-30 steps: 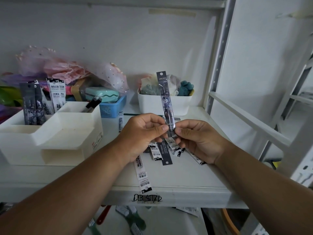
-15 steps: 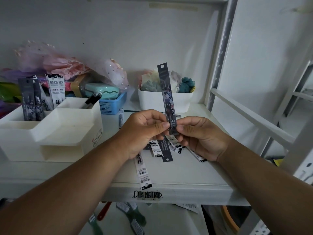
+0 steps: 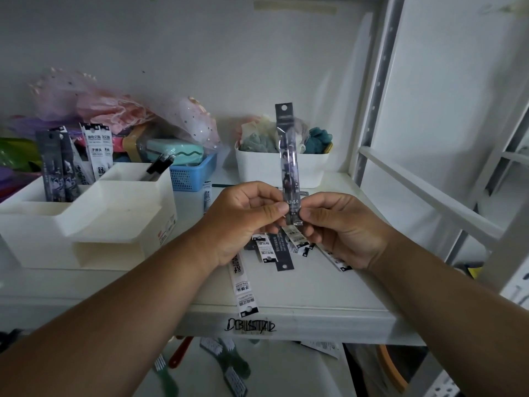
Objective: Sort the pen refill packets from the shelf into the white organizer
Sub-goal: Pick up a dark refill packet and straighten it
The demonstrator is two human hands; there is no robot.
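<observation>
Closest in, a white refill packet [image 3: 244, 285] lies at the shelf [image 3: 315, 293] front edge, more loose packets [image 3: 282, 250] scattered behind it. Above those, both hands pinch one dark packet [image 3: 288, 164] at its bottom end, left hand [image 3: 243, 222] and right hand [image 3: 340, 230] thumb to thumb. It stands upright: long, skinny, dark printed, hang hole on top. Off left, the white organizer [image 3: 114, 222] holds several packets upright in its back compartments.

left hand [image 3: 243, 222] + right hand [image 3: 340, 230] — pinch dark refill packet [image 3: 288, 164] upright | loose packets [image 3: 282, 247] beneath — on shelf [image 3: 315, 293]
</observation>
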